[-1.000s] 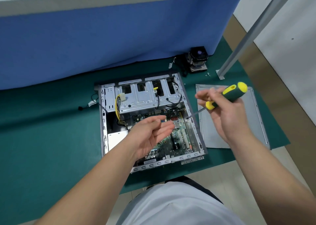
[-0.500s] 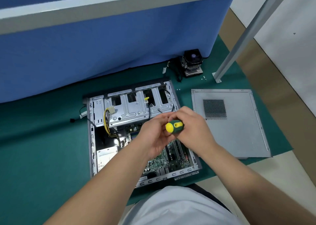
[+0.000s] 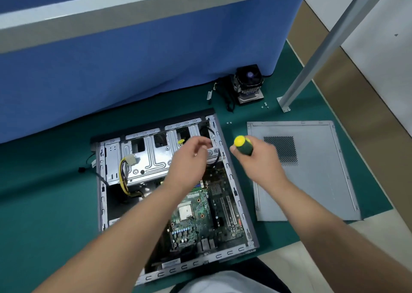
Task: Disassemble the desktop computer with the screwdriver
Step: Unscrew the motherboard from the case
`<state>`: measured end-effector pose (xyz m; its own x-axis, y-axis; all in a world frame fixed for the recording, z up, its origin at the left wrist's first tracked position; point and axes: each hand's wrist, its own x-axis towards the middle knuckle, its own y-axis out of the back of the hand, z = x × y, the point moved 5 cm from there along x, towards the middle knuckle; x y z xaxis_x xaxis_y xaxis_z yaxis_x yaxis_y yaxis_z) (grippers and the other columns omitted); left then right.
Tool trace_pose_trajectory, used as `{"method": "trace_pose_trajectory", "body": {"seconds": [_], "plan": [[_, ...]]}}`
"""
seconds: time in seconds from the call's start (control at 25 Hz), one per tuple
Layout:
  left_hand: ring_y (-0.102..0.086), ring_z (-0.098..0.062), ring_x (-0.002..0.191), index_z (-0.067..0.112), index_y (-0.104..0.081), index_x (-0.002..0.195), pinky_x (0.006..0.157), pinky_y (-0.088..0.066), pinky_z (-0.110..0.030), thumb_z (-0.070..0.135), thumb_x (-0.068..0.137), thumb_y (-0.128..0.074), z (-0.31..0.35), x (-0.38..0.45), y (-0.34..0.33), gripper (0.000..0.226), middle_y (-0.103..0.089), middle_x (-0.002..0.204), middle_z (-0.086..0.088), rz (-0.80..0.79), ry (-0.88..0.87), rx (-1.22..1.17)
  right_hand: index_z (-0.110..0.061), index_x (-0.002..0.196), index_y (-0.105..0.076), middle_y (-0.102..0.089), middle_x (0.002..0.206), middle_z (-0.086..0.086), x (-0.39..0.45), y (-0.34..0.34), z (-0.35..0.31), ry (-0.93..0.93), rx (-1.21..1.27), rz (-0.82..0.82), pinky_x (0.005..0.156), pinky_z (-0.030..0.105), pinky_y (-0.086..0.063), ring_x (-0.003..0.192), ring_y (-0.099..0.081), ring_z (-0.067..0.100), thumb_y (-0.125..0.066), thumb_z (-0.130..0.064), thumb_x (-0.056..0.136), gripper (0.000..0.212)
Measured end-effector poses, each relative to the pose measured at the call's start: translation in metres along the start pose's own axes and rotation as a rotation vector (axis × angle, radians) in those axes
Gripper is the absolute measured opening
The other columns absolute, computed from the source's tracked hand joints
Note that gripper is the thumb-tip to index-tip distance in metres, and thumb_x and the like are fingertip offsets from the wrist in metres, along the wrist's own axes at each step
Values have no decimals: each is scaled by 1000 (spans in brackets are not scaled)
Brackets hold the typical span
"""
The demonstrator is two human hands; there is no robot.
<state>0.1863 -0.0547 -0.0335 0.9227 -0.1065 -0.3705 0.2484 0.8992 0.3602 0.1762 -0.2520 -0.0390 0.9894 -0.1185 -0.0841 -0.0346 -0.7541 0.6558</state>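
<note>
Fingers of your right hand [image 3: 259, 159] wrap the green screwdriver with the yellow cap [image 3: 243, 145], held upright just right of the open grey metal computer case [image 3: 231, 177]. Your left hand [image 3: 191, 157] hovers with loosely curled fingers over the silver drive cage [image 3: 147, 157]; nothing is visibly held. Below your forearm lies the green motherboard [image 3: 200, 214]. Right of the case, the flat grey side panel [image 3: 316, 181] rests on the green mat [image 3: 44, 203], with the black cooler fan [image 3: 249, 83] farther back.
</note>
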Motion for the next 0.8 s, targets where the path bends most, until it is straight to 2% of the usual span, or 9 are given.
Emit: {"method": "trace_pose_trajectory", "body": {"seconds": [0.04, 0.08, 0.12, 0.2, 0.28, 0.36, 0.48, 0.64, 0.8], "plan": [[-65, -2, 101, 29, -61, 130, 87, -56, -26, 25, 105, -49, -3, 10, 10, 28, -67, 125, 8, 50, -135, 217, -25, 72, -56, -57, 63, -11, 18, 1, 15, -58, -25, -6, 56, 11, -39, 66, -56, -2, -74, -32, 91, 28], [-57, -6, 122, 29, -56, 139, 106, -48, -32, 28, 105, -48, -9, 22, 18, 35, -58, 142, 5, 91, -238, 424, -22, 71, -56, -58, 64, -8, 36, -1, 29, -115, -51, -27, 55, 12, -39, 65, -56, 2, -73, -31, 91, 28], [-40, -12, 143, 30, -49, 147, 121, -30, -37, 32, 106, -47, -18, 34, 26, 41, -44, 157, 5, 119, -291, 601, -18, 74, -60, -62, 68, 0, 55, -5, 43, -171, -84, -52, 59, 17, -43, 68, -58, 8, -72, -30, 91, 24], [-6, -17, 158, 38, -31, 158, 127, -7, -42, 46, 106, -38, -42, 55, 39, 52, -15, 170, 10, 135, -277, 832, -9, 78, -62, -67, 78, 12, 94, -18, 64, -240, -178, -103, 68, 34, -46, 82, -63, 32, -70, -25, 90, 21], [11, -14, 157, 44, -10, 162, 127, 3, -45, 57, 106, -25, -65, 63, 43, 59, 3, 171, 16, 132, -242, 917, -11, 80, -63, -68, 84, 17, 128, -34, 78, -277, -281, -150, 68, 34, -44, 88, -64, 38, -68, -21, 88, 14], [13, -12, 157, 45, -3, 162, 126, 4, -45, 61, 106, -18, -80, 63, 42, 60, 6, 170, 18, 195, -277, 963, -11, 94, -71, -69, 93, 19, 156, -48, 89, -337, -312, -160, 71, 29, -44, 94, -66, 39, -67, -18, 87, 11], [5, -14, 158, 45, -5, 162, 125, 1, -45, 61, 106, -19, -85, 67, 41, 59, 1, 170, 18, 289, -326, 1007, -12, 114, -72, -69, 109, 22, 185, -65, 109, -441, -318, -123, 81, 32, -50, 104, -67, 39, -64, -16, 87, 29], [3, -14, 158, 45, -7, 162, 126, -3, -48, 60, 106, -20, -90, 68, 40, 59, -1, 170, 18, 318, -348, 1007, -15, 117, -71, -69, 114, 20, 198, -81, 122, -490, -295, -109, 88, 34, -54, 108, -67, 37, -64, -14, 87, 31], [3, -14, 158, 45, -8, 162, 126, -5, -49, 60, 106, -20, -90, 68, 39, 59, -3, 171, 17, 311, -343, 992, -18, 112, -73, -69, 106, 15, 199, -82, 128, -512, -259, -113, 76, 28, -48, 98, -67, 33, -69, -17, 84, 28]]}}
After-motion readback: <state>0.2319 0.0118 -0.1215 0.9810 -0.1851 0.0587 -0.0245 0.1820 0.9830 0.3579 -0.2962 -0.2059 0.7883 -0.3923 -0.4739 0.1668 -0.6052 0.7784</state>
